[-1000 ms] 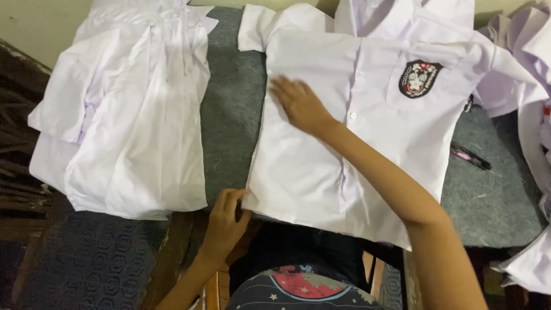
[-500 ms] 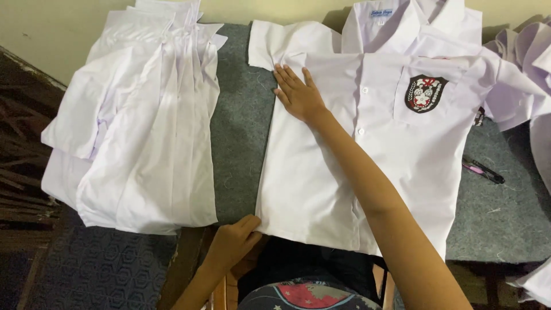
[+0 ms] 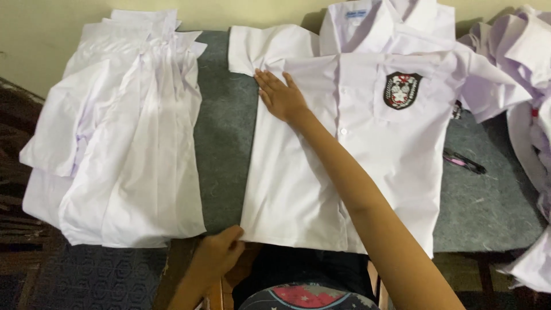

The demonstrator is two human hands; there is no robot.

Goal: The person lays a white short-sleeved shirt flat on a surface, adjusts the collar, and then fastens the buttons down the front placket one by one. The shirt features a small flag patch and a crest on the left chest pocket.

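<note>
Head view: right hand (image 3: 279, 96) lies spread flat on the shirt (image 3: 356, 155), pinning it, while left hand (image 3: 217, 254) pinches its hem corner at the table's (image 3: 221, 149) near edge.

White crested shirt (image 3: 367, 155) lies flat, apparently buttoned, on grey cloth (image 3: 221, 143).

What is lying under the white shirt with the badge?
Under the white shirt with the badge a grey felt mat shows around its edges. Behind its collar another white shirt peeks out. What lies beneath the shirt's middle is covered.
</note>
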